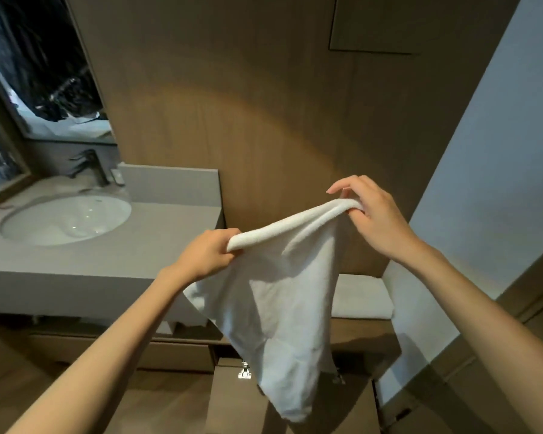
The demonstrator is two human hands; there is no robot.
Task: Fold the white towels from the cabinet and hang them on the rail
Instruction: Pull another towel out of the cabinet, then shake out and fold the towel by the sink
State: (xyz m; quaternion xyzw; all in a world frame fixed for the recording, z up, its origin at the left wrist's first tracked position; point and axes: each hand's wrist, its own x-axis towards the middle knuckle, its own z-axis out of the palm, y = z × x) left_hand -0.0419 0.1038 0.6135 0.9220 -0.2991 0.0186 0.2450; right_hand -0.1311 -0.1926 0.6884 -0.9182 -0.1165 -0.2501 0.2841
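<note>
Left hand (208, 252) fist-grips and right hand (369, 214) pinches the towel (276, 296) top edge; uneven corners risk a crooked fold, loose pinch could drop it.

Both bare forearms reach forward from the near edge. The left hand (210, 255) is fisted round one end of a white towel (279, 296). The right hand (372, 220), higher and farther right, pinches the other end, fingers curled.
</note>
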